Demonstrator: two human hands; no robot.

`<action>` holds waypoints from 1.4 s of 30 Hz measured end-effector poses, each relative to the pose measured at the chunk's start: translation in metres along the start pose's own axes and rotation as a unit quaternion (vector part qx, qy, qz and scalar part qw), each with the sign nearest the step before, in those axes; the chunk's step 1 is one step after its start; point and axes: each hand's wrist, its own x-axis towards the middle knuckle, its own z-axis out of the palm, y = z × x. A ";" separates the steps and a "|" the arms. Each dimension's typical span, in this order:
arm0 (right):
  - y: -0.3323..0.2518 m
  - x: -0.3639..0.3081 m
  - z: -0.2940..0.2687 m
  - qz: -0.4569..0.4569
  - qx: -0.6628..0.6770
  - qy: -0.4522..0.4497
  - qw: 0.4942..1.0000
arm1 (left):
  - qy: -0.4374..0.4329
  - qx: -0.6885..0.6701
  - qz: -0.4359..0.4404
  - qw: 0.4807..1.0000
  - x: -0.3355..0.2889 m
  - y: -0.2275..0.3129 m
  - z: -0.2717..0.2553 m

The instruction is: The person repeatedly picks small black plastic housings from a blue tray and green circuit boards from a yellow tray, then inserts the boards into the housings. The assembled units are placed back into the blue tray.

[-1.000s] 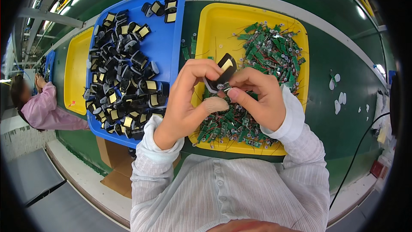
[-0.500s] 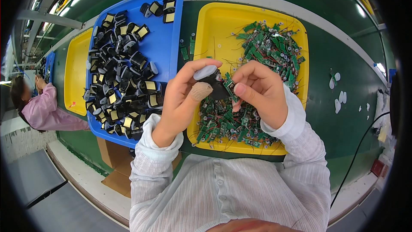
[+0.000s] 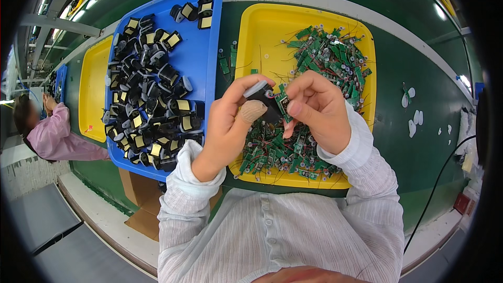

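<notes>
Between thumb and fingers, my left hand (image 3: pixel 228 120) grips a black plastic housing (image 3: pixel 268 106) with a grey rounded end. A tan bandage wraps the left thumb. My right hand (image 3: pixel 320 112) pinches a small green circuit board (image 3: pixel 282 102) against the housing's right side. A small round whitish part shows where the board meets the housing; whether the two are joined I cannot tell. Both hands are above a yellow tray (image 3: pixel 257 26) heaped with green circuit boards (image 3: pixel 327 57) that carry thin wires and small round parts.
Left of my hands, a blue tray (image 3: pixel 201 57) holds many black housings (image 3: pixel 152 57) with cream pads. Beyond it are another yellow tray (image 3: pixel 91 94) and a person in a pink sleeve (image 3: pixel 70 131). White flat pieces (image 3: pixel 414 123) and a black cable (image 3: pixel 437 183) are on the right.
My left hand has tilted the housing, so its grey end now shows narrower. The circuit board stays in my right hand, beside the housing.
</notes>
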 end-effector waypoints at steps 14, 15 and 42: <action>-0.001 0.003 -0.001 0.030 -0.021 0.001 0.999 | 0.023 0.024 0.030 0.999 0.000 -0.003 0.003; -0.001 0.003 -0.001 0.032 -0.022 0.002 0.999 | 0.017 0.028 0.027 0.999 0.000 -0.003 0.002; -0.002 -0.001 0.005 0.039 -0.130 0.009 0.991 | 0.021 0.235 0.134 0.963 0.004 -0.003 -0.003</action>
